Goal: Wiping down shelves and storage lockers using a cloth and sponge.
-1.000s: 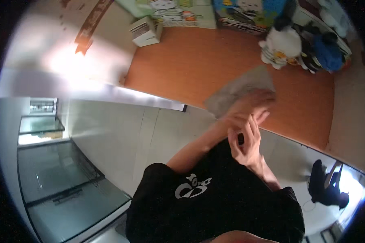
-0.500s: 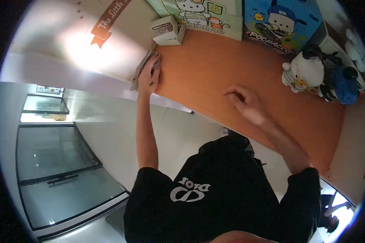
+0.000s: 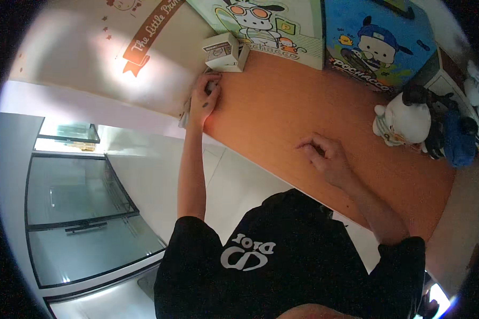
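My left hand (image 3: pixel 203 98) is at the left end of a wooden-topped desk (image 3: pixel 271 101), beside the pale side panel. Its fingers bend over a grey cloth (image 3: pixel 184 114), which is mostly hidden beneath the hand. Just beyond the fingertips stands a small white box (image 3: pixel 221 50) with a printed label. My right hand (image 3: pixel 327 159) hovers over or rests on the desk's middle; which of the two I cannot tell. Its fingers are loosely curled, with a gap between thumb and forefinger and nothing visible in them.
Two cartoon-printed boxes, one green (image 3: pixel 282 32) and one blue (image 3: pixel 375 45), stand along the desk's back. Plush toys (image 3: pixel 407 119) cluster at the right end. The pale panel (image 3: pixel 96 58) borders the left. A glass door (image 3: pixel 82 191) lies farther left, across the tiled floor (image 3: pixel 154 175).
The whole view has tilted slightly, moving the desk lower in the picture. My left hand has slid a little toward the white box, covering more of the cloth. My right hand stays about where it was.
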Demonstrator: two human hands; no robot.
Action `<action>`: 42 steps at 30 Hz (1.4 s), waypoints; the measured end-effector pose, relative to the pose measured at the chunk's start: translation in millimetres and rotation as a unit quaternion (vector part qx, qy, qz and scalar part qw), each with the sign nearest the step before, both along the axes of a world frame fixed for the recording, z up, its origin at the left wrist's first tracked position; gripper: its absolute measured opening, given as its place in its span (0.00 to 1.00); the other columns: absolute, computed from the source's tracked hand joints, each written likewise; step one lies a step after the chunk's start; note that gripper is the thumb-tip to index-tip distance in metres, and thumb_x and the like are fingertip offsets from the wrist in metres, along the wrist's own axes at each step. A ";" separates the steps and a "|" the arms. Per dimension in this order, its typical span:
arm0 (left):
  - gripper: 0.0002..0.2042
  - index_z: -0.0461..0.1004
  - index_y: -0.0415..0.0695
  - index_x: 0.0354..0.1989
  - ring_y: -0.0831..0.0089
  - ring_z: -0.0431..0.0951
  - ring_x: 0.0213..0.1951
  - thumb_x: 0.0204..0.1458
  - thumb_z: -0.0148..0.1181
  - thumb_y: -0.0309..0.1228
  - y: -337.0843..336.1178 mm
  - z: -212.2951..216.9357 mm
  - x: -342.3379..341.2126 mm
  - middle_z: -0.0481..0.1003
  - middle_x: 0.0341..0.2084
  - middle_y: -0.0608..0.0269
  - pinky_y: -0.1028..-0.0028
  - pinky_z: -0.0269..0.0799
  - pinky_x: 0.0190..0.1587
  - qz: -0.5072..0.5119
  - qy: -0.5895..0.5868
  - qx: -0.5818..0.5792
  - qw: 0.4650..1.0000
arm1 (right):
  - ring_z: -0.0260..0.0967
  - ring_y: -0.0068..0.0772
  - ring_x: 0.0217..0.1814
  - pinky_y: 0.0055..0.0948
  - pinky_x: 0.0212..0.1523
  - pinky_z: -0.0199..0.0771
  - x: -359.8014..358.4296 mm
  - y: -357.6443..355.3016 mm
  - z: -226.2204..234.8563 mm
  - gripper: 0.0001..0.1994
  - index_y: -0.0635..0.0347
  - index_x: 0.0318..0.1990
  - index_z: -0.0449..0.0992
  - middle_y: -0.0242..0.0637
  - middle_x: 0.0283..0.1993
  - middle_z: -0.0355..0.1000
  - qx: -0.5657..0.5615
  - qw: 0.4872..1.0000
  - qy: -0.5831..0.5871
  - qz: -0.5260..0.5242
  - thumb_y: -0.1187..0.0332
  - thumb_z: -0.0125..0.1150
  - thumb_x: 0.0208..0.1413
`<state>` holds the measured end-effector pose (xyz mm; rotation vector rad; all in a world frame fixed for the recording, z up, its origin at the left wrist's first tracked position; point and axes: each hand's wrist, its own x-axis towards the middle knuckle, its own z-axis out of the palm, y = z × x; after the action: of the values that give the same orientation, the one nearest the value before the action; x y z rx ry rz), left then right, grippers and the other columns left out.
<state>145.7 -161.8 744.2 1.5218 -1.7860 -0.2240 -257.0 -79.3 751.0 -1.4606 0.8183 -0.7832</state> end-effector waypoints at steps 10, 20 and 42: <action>0.11 0.78 0.40 0.47 0.60 0.78 0.46 0.56 0.57 0.23 3.5 3.0 -0.5 0.80 0.47 0.55 0.68 0.72 0.52 0.003 -0.018 -0.045 0.999 | 0.60 0.20 0.26 0.20 0.30 0.61 0.0 3.5 3.4 0.08 0.62 0.41 0.81 0.26 0.27 0.69 -0.022 0.999 0.031 0.008 0.78 0.55 0.61; 0.27 0.62 0.36 0.70 0.44 0.64 0.69 0.65 0.52 0.35 82.0 -33.2 -68.4 0.66 0.69 0.45 0.56 0.61 0.68 0.122 -0.179 -0.036 0.976 | 0.65 0.27 0.27 0.26 0.30 0.65 -1.2 15.0 6.5 0.07 0.61 0.41 0.81 0.31 0.29 0.74 -0.095 0.994 0.049 -0.012 0.76 0.57 0.60; 0.21 0.69 0.35 0.67 0.53 0.67 0.70 0.69 0.48 0.32 22.4 -7.5 -22.6 0.69 0.68 0.49 0.61 0.60 0.72 0.064 -0.123 -0.009 0.990 | 0.68 0.36 0.35 0.33 0.42 0.69 -1.0 14.0 -7.3 0.08 0.59 0.43 0.80 0.35 0.34 0.76 -0.245 0.966 0.081 0.015 0.76 0.59 0.58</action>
<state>123.1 -139.4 736.8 1.7043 -1.8625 0.0466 -258.0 -65.2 743.7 -1.9928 0.7529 -0.8919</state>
